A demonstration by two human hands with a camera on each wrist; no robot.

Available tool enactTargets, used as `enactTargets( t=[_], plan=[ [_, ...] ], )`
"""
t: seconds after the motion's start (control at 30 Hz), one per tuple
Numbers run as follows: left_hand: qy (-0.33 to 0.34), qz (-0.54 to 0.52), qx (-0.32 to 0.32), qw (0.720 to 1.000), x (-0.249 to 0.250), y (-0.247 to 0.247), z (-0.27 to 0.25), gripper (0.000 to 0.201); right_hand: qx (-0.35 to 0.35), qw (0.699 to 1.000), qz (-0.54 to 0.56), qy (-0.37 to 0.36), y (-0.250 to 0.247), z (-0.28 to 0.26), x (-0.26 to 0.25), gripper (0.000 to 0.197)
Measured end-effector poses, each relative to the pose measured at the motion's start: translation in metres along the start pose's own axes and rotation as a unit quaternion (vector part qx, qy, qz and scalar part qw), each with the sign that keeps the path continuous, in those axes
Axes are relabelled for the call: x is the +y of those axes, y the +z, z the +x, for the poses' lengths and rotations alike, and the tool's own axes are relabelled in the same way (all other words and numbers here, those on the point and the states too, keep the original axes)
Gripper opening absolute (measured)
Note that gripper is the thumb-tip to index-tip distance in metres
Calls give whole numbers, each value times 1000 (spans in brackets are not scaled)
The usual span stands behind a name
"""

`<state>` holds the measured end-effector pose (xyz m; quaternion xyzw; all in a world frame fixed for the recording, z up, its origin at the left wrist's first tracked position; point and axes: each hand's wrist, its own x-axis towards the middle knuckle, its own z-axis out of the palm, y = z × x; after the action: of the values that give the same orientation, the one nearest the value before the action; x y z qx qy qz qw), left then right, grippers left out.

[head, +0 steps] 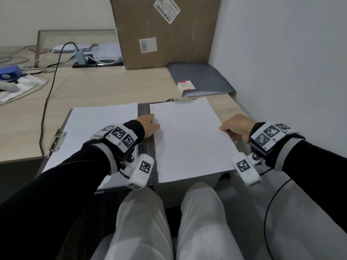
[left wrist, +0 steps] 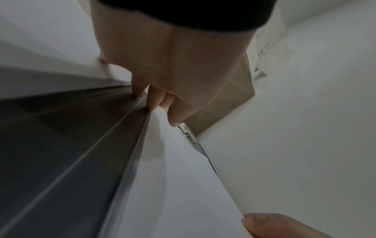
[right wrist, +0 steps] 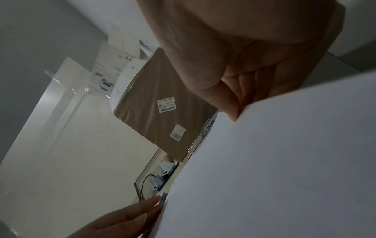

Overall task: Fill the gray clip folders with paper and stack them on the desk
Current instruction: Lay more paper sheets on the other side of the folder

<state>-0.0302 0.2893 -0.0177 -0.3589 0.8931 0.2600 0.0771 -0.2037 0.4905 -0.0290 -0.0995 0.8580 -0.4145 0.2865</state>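
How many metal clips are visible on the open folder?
2. The left clip sits at the folder's left edge, beside the left paper stack. The far clip is at the far edge, above the right paper stack. More may be hidden under paper.

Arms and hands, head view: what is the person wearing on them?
Both arms are in black sleeves with pale grey cuffs. The left hand and right hand are bare. Each wrist carries a dark strap topped with white blocks bearing black-and-white square markers, plus a rounded white camera pod with its own marker. A thin black cable trails from the right wrist.
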Motion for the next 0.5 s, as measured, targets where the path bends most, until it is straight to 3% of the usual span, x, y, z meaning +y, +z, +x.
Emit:
enactTargets(
  t=[0.17, 0.27, 0.33, 0.43, 0.5],
  plan=[
    [21, 7, -6, 1000, 1, 0, -10, 71, 6, 998, -20, -56, 1, -10, -3, 9],
    [59, 4, -10, 998, 2, 1, -24, 79, 24, 994, -54, -96, -3, -21, 0, 29],
    [93, 25, -15, 995, 4, 5, -35, 84, 33, 991, -55, -122, -7, -31, 7, 27],
    [136, 73, -50, 987, 6, 18, -53, 99, 47, 988, -52, -137, -9, -47, 25, 41],
    [154, 113, -73, 979, 5, 29, -63, 109, 41, 987, -50, -147, -7, -54, 39, 36]
  ],
)
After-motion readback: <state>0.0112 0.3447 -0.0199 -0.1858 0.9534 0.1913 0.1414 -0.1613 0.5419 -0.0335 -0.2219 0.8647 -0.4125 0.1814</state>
